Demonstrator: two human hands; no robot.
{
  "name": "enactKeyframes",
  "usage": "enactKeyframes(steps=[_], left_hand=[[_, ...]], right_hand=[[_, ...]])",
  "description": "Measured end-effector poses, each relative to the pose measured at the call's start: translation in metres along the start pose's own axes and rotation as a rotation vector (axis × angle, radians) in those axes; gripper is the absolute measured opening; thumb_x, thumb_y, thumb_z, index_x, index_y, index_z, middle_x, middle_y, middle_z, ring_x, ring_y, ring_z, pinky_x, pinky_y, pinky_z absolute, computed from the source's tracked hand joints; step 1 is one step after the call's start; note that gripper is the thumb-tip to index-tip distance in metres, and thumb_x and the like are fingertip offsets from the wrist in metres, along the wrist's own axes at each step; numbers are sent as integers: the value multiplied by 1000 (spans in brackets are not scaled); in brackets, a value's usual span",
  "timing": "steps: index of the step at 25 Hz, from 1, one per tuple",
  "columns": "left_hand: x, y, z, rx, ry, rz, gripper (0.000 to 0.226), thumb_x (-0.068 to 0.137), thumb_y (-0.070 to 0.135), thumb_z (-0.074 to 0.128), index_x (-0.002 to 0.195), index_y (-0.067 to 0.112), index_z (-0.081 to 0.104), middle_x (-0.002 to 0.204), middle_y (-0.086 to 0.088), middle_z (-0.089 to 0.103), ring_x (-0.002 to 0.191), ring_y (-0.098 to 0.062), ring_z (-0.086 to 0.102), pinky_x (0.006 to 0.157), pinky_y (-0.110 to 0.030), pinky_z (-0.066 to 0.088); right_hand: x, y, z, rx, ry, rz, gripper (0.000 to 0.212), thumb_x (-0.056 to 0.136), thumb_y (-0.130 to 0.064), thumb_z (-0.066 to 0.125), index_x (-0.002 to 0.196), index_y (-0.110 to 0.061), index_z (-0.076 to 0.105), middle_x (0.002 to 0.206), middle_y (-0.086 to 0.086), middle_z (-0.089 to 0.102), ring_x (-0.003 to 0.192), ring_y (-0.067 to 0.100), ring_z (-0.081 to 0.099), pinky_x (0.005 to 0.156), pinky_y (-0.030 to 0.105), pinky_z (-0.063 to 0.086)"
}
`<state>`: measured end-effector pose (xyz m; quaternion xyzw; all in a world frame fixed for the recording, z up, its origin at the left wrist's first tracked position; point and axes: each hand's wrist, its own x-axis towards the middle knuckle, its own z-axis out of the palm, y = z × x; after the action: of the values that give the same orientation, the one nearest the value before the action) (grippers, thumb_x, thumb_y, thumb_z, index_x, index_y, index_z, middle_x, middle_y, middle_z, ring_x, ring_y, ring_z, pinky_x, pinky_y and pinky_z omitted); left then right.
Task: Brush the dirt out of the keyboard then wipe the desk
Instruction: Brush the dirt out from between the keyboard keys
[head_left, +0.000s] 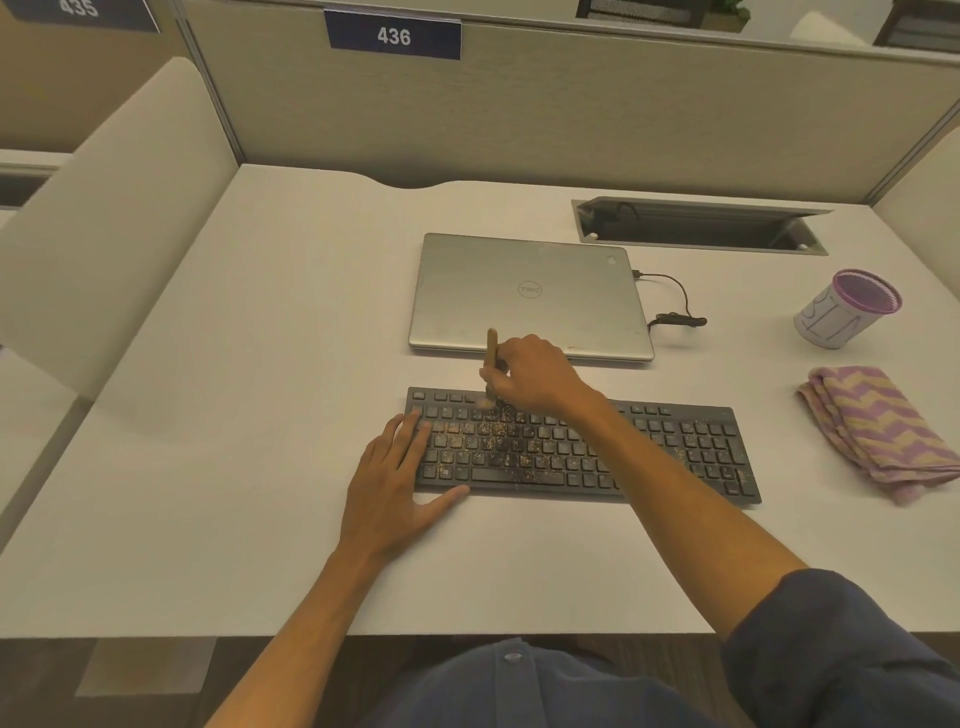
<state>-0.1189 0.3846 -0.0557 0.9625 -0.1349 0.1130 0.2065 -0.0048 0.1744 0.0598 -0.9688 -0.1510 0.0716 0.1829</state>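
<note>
**Brush at the far key rows, keyboard steadied from the left**

The keyboard (582, 449) lies flat on the table (260, 364), near the person and slightly right of centre, long side running left to right. Brown dirt (498, 436) is scattered over the keys, thickest across the left and middle blocks, with a few specks toward the right end.

The right hand (535, 376) reaches over the far edge of the keyboard, left of its middle. Its fingers are curled around a small brush (491, 358) with a wooden handle; the handle stands nearly upright above the hand, and the bristles meet the top key rows just left of the knuckles. The bristle end is blurred.

The left hand (400, 478) lies flat and spread at the left end of the keyboard. The fingertips rest on the leftmost keys, the thumb runs along the near edge, and the palm sits on the table.

A folded cloth (878, 431) with a purple and tan zigzag pattern lies on the table just right of the keyboard, apart from both hands. Beyond it stands a cup (847, 309) with a purple mesh inside. A closed silver laptop (530, 296) lies just beyond the keyboard, a cable (675, 306) plugged into its right side.
</note>
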Motion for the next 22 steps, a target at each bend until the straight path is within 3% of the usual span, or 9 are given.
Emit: enactKeyframes(steps=[4, 8, 13, 22], left_hand=[[-1, 0, 0, -2, 11, -5, 93, 86, 77, 48, 149, 9, 46, 158, -6, 41, 145, -27, 38, 112, -50, 42], [0, 1, 1, -1, 10, -11, 93, 86, 77, 47, 149, 10, 46, 158, -6, 41, 145, -27, 39, 113, -50, 41], [-1, 0, 1, 6, 9, -7, 93, 85, 77, 48, 149, 10, 46, 158, -5, 41, 145, -26, 38, 114, -48, 40], [0, 1, 0, 11, -7, -16, 94, 85, 78, 47, 150, 10, 45, 159, -5, 39, 146, -26, 36, 115, -47, 39]], right_hand=[[0, -2, -1, -3, 13, -10, 33, 97, -37, 49, 86, -12, 68, 76, 0, 68, 63, 17, 60, 61, 32, 48], [0, 2, -5, -36, -3, 16, 32, 96, -34, 49, 73, -15, 59, 65, 0, 63, 53, 15, 54, 54, 30, 40], [-4, 12, -7, -40, 13, 46, 33, 97, -36, 49, 85, -10, 65, 72, 4, 66, 59, 17, 58, 55, 29, 41], [-7, 10, -9, -40, 2, 41, 30, 97, -34, 50, 81, -11, 61, 63, -2, 56, 54, 13, 50, 55, 27, 36]])
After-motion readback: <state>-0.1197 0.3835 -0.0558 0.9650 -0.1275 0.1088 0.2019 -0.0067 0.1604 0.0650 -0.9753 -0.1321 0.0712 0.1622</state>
